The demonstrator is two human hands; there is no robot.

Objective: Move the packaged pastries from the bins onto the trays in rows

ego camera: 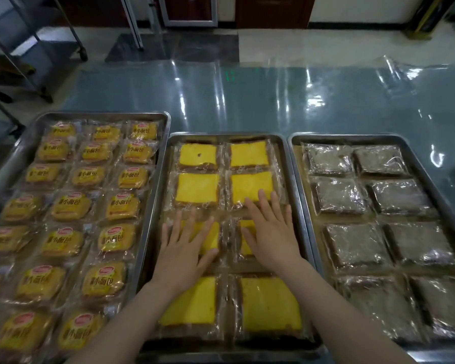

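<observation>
Three metal trays lie side by side on the table. The middle tray [286, 164] holds two columns of clear-wrapped yellow cake slices [197, 189]. My left hand [185, 248] lies flat, fingers spread, on the third-row left slice. My right hand [269, 232] lies flat on the third-row right slice [244, 248], fingertips reaching the second-row slice [251, 186]. The left tray [34, 127] is filled with rows of small printed bread packs [121, 208]. The right tray [294, 143] carries two columns of dark wrapped cakes [339, 195]. No bin is in view.
Shiny clear plastic film [273, 101] covers the green table beyond the trays, its corner curled up at the back right. A wheeled metal rack [37, 48] stands on the floor at the back left. Tiled floor and door frames lie behind.
</observation>
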